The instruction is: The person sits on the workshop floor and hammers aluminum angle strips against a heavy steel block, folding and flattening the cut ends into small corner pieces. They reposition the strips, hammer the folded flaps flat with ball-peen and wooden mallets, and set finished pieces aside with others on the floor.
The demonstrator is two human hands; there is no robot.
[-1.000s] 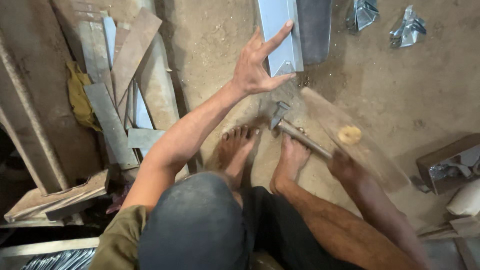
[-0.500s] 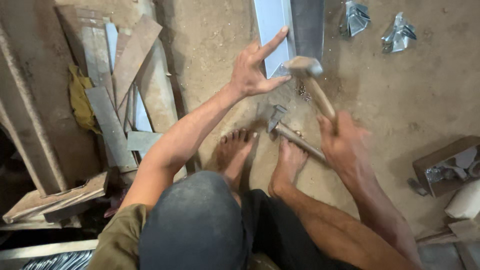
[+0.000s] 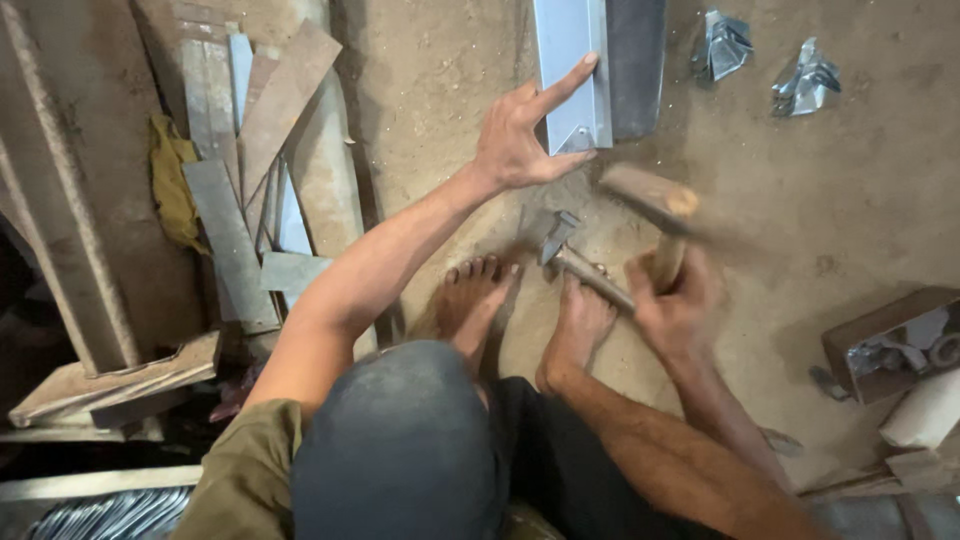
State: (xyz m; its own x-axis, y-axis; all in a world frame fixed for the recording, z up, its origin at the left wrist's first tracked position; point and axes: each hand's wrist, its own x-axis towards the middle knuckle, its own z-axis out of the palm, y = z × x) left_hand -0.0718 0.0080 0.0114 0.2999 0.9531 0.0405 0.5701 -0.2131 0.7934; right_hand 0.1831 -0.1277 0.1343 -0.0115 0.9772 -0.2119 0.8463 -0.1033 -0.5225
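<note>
While the person crouches barefoot on the dirt floor (image 3: 860,200), the left hand (image 3: 520,140) lies spread across the near end of a folded sheet-metal channel (image 3: 572,70), forefinger stretched up its face and thumb hooked under the cut corner, so it pins the piece flat rather than grips it. The right hand (image 3: 675,305) is closed around the wooden handle of a hammer (image 3: 650,200), whose head is blurred just right of that corner and a little above the floor. A second hammer (image 3: 562,250) with a metal head lies on the floor between the channel's end and the toes of the right foot (image 3: 575,325), untouched. By my reading the work in hand is beating the end of the channel into shape, caught mid-swing. The next blow calls for the head to land on the metal just beside the thumb, so the left fingers want to stay clear of the corner and keep firm pressure so the sheet cannot jump. Off to the left lie offcut metal strips (image 3: 235,215), a yellow rag (image 3: 172,190), and at far right two crumpled metal scraps (image 3: 765,65).
</note>
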